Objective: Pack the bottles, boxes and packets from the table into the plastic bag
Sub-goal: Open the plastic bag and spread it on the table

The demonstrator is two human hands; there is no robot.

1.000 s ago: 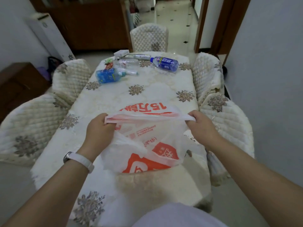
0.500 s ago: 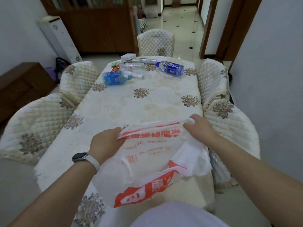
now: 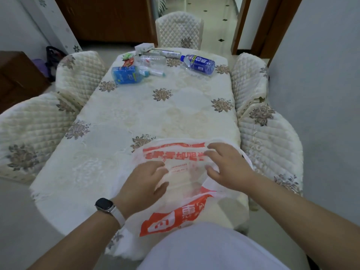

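A: What are the fingers doing?
B: The left hand [image 3: 144,184] and right hand [image 3: 228,165] lie spread on the plastic bag [image 3: 175,217], gripping nothing. It lies flat at the table's [image 3: 155,117] near edge.
A: How will it handle?
B: Probably thin, limp and slippery; best pinched at its rim. The bottles [image 3: 200,64] lie at the far edge.

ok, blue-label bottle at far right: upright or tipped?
Tipped: the bottle lies on its side on the table, cap toward the left.

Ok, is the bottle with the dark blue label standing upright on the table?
No, the bottle with the dark blue label lies on its side at the table's far end.
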